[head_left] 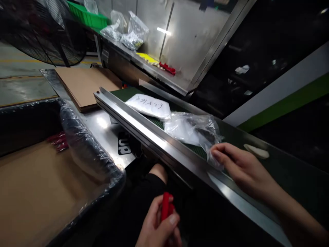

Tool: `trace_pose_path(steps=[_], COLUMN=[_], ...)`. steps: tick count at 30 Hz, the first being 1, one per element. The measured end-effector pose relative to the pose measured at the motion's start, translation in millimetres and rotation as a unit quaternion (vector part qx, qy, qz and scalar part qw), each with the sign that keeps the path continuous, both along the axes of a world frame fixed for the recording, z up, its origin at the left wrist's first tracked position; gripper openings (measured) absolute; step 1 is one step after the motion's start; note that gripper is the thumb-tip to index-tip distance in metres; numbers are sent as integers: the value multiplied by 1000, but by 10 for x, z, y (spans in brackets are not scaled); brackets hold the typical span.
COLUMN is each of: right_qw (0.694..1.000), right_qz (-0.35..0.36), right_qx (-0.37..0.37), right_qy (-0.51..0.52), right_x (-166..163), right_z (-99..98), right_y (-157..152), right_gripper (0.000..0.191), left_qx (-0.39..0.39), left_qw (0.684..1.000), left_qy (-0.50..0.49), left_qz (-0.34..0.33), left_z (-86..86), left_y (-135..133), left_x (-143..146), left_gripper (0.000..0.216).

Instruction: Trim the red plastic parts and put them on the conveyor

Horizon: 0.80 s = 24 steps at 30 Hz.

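My left hand [158, 226] is low at the bottom middle, over my lap, closed around a small red plastic part [166, 206]. My right hand [241, 168] reaches across the steel rail [144, 128] onto the green belt [128, 92], its fingers pinching the edge of a crumpled clear plastic bag [192, 128]. Beyond that bag lies a white packet with handwriting [150, 105]. A small white piece [256, 151] lies on the belt just past my right hand.
A cardboard box lined with clear plastic [84, 144] stands at the left, with red parts [58, 141] inside it. Flat cardboard sheets [84, 84] lie behind. A large fan [48, 31], a green crate [87, 15] and filled clear bags [128, 32] sit at the back.
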State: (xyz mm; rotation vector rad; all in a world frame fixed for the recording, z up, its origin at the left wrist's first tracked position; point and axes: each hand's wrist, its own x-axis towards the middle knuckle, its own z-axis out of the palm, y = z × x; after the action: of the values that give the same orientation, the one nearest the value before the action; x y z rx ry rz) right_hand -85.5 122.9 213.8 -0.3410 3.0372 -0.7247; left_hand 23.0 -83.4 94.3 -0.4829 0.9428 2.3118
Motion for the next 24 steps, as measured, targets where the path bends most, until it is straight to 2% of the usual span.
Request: trace_pose_path(steps=[3,6,8,10,13,15,17,18,21,23,24], right_qw=[993,972,959,952,946,931,924,931,969,971,969], right_qz=[29,20,-46,-124,-205,-255,-264,-242,-103,-40,-34], right_qx=[-107,-214,-256,-266,-252,-249,-248,-242,-222,-235,-243], right_qy=[-35,-94,-109,-90,-3,77,126,129,33,-25,-20], right_x=[593,959,1092,1184,1314,1397,1458,1474,1470,1466,1480], right_z=[-220,-540,-718,-839,-927,-941,-929,-914,-845,-790,-768], right_y=[-286,-494,-544,-541,-511,-492,-468,-454,-407,-372,-349], right_gripper=[19,17,19,20,18,15,14,18,25,13,13], left_qx=[-28,-83,-111,-136,-193,-248,-307,-336,-404,-425,-431], left_qw=[997,992,990,988,976,961,934,913,823,766,750], left_qy=[73,96,78,62,79,116,173,214,362,438,454], left_qz=[11,-12,-26,-46,-59,-49,-65,-87,-168,-202,-213], left_z=[257,321,281,228,178,168,164,160,111,35,-11], left_y=[34,48,51,66,130,175,190,184,137,114,113], left_x=[-51,-47,-5,44,75,62,47,49,102,148,161], left_gripper=[58,49,40,34,32,32,36,40,51,61,67])
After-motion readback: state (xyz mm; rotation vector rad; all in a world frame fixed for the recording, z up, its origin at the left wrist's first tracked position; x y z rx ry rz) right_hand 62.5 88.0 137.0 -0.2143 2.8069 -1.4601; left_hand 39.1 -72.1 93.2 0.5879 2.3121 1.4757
